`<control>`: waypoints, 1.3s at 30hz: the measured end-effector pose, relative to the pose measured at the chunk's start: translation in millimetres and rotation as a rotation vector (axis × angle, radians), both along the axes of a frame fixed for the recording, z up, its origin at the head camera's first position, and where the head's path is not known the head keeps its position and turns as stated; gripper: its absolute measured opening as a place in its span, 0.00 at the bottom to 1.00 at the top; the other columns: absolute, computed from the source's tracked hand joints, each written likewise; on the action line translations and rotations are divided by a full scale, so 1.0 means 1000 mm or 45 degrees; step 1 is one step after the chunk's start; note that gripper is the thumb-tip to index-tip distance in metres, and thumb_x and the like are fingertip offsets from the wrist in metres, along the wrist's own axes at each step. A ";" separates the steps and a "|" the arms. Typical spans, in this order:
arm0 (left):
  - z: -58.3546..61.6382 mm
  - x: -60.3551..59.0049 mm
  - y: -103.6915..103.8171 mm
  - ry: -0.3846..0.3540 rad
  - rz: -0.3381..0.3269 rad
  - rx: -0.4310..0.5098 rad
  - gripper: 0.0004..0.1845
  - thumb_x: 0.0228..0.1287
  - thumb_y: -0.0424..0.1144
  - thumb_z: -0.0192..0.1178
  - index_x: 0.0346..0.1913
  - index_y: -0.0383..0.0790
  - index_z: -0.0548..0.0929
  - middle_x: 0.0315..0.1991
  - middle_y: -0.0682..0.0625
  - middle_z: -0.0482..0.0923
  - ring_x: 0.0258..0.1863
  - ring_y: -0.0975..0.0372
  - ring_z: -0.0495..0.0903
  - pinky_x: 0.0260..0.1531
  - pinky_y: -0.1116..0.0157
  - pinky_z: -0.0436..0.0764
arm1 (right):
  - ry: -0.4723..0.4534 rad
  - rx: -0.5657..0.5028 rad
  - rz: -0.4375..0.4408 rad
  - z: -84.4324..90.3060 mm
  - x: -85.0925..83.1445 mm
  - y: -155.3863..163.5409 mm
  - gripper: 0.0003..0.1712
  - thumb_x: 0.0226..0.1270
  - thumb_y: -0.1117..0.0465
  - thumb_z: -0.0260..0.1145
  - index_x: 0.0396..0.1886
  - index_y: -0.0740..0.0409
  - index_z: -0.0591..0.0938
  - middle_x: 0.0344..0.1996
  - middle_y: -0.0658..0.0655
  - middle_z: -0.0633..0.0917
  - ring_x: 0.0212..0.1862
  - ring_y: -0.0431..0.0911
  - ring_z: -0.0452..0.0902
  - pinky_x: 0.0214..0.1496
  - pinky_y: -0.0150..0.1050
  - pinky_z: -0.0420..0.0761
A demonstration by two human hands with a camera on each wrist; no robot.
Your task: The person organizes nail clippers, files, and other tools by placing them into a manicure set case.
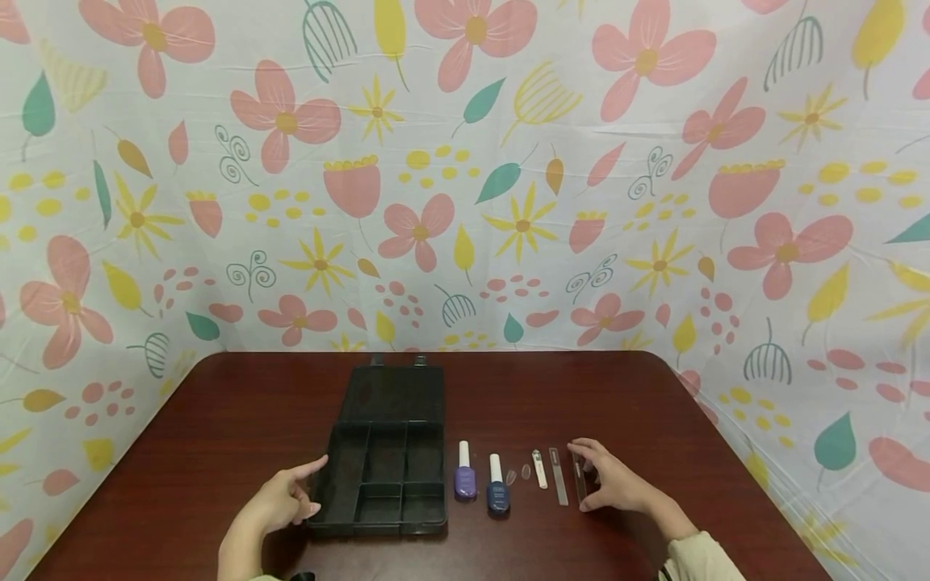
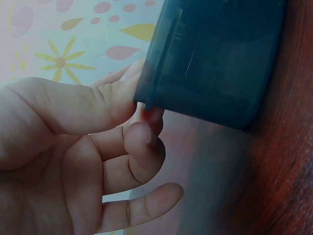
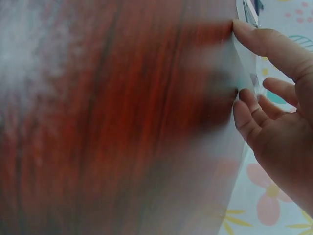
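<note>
hands at the organiser box and the clear file case

head view: left hand (image 1: 279,504) rests loose-fingered against the left wall of the open black organiser box (image 1: 383,472); right hand (image 1: 609,484) pinches a clear file case (image 1: 580,478) lying on the table (image 1: 218,428) beside a glass nail file (image 1: 558,476), a nail clipper (image 1: 539,469) and two polish bottles (image 1: 481,482). left wrist view: fingertips (image 2: 142,137) only touch the box corner, so a nudge could slide it. right wrist view: thumb (image 3: 259,41) and fingers nip the case's thin edge; it looks slippery and could slip.
</note>
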State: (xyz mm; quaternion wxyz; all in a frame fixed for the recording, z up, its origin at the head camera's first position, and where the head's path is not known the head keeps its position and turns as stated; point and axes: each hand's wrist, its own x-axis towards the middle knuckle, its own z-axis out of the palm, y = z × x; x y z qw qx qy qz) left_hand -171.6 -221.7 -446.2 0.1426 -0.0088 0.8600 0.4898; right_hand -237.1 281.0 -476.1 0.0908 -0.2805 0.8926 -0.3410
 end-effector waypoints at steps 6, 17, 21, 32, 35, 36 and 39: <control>-0.001 0.000 0.000 0.005 0.018 -0.018 0.37 0.49 0.25 0.63 0.64 0.31 0.60 0.10 0.51 0.65 0.13 0.62 0.62 0.27 0.63 0.69 | -0.040 -0.063 -0.056 0.001 0.000 -0.001 0.48 0.39 0.64 0.75 0.57 0.82 0.61 0.56 0.74 0.56 0.37 0.49 0.65 0.30 0.34 0.69; -0.002 0.001 -0.001 0.012 -0.009 -0.003 0.38 0.50 0.27 0.64 0.65 0.30 0.58 0.11 0.50 0.66 0.13 0.63 0.61 0.25 0.63 0.69 | -0.104 -0.248 -0.163 -0.004 -0.001 -0.003 0.36 0.46 0.73 0.69 0.53 0.86 0.64 0.52 0.77 0.58 0.40 0.55 0.68 0.32 0.35 0.74; -0.002 0.001 -0.002 0.006 -0.015 0.007 0.38 0.50 0.28 0.64 0.65 0.30 0.59 0.12 0.50 0.66 0.13 0.63 0.61 0.24 0.64 0.69 | -0.181 -0.340 -0.264 -0.006 0.000 -0.004 0.30 0.47 0.78 0.64 0.51 0.86 0.65 0.50 0.78 0.62 0.39 0.53 0.70 0.31 0.36 0.75; -0.001 0.000 -0.001 -0.017 0.011 0.006 0.38 0.49 0.26 0.64 0.65 0.32 0.60 0.11 0.50 0.66 0.13 0.63 0.62 0.24 0.64 0.69 | -0.314 -0.618 -0.473 -0.007 0.000 -0.009 0.28 0.49 0.81 0.56 0.54 0.84 0.64 0.45 0.78 0.71 0.36 0.49 0.74 0.34 0.40 0.77; -0.001 -0.001 0.000 -0.014 0.001 0.004 0.38 0.50 0.26 0.63 0.65 0.31 0.59 0.11 0.50 0.66 0.13 0.63 0.62 0.25 0.64 0.69 | -0.300 -0.648 -0.534 -0.008 0.000 -0.011 0.28 0.50 0.81 0.57 0.54 0.84 0.64 0.41 0.74 0.75 0.38 0.51 0.74 0.34 0.40 0.77; -0.001 -0.001 0.000 -0.013 -0.001 0.004 0.38 0.50 0.26 0.63 0.65 0.31 0.59 0.11 0.50 0.66 0.13 0.63 0.62 0.25 0.63 0.69 | -0.305 -0.656 -0.565 -0.008 0.000 -0.011 0.27 0.50 0.81 0.58 0.54 0.83 0.65 0.40 0.72 0.76 0.39 0.51 0.74 0.34 0.40 0.77; 0.000 -0.001 -0.001 -0.007 -0.007 -0.001 0.37 0.50 0.26 0.63 0.65 0.30 0.59 0.11 0.50 0.66 0.13 0.63 0.62 0.25 0.63 0.69 | -0.313 -0.649 -0.622 -0.008 0.000 -0.011 0.26 0.52 0.80 0.59 0.53 0.81 0.68 0.38 0.69 0.78 0.39 0.49 0.76 0.35 0.39 0.76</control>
